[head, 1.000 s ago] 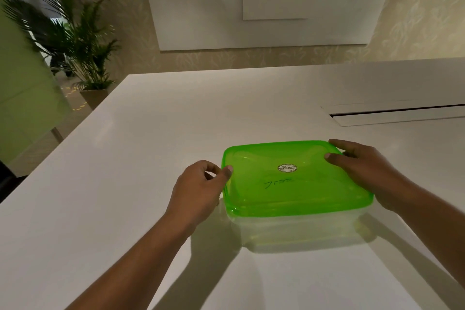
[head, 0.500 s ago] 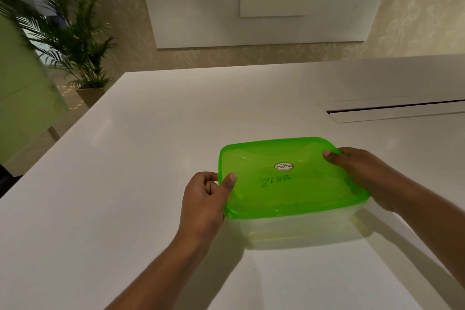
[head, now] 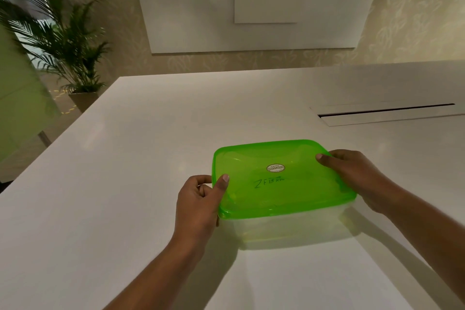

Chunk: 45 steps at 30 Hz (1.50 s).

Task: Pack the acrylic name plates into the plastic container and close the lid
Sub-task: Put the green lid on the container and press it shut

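Sliding nearer since a second ago, the left hand [head: 198, 204] is pinching the rim of the green lid [head: 281, 184], thumb on top; the right hand [head: 357, 178] is gripping the opposite edge. Between them the plastic container [head: 289, 229] is looking light and bendy, likely best pressed at its rim.
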{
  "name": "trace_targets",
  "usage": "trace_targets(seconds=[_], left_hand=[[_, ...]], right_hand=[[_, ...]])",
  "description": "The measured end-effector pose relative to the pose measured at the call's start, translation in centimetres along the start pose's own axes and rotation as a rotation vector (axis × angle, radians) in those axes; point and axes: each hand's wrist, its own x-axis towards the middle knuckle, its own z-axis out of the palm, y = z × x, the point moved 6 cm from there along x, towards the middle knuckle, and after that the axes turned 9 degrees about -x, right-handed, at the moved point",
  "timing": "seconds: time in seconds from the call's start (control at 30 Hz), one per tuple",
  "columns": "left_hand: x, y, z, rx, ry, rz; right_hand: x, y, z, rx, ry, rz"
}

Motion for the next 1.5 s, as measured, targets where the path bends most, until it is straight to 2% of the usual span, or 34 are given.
trace_targets(seconds=[0.2, 0.37, 0.6, 0.8, 1.1, 1.27, 1.37, 1.5], left_hand=[[0.2, 0.1, -0.4, 0.032, 0.011, -0.002], [0.2, 0.1, -0.3, 0.024, 0.023, -0.011], [-0.3, -0.2, -0.3, -0.006, 0.053, -0.026], [-0.7, 0.0, -0.5, -0.012, 0.082, -0.005], [-0.7, -0.2, -0.8, -0.026, 0.113, 0.005], [-0.5, 0.1, -1.1, -0.024, 0.075, -0.010], [-0.2, 0.4, -2.6, 0.044, 0.044, -0.017], [1.0, 1.0, -3.5, 0.137, -0.047, -0.115]], right_hand=[[-3.7, 2.0, -0.3, -0.078, 0.018, 0.211], [-6.4, 2.8, -0.5, 0.014, 0.097, 0.178], [-7.8, 3.4, 0.3, 0.200, 0.106, 0.172], [-6.7, 2.8, 0.3, 0.219, 0.116, 0.105], [-5.5, 1.9, 0.6, 0.234, 0.064, 0.087], [-5.7, 2.3, 0.8, 0.217, 0.048, 0.098], [-6.0, 2.5, 1.7, 0.163, -0.033, 0.107], [-4.6, 1.9, 1.5, 0.056, -0.121, 0.123]])
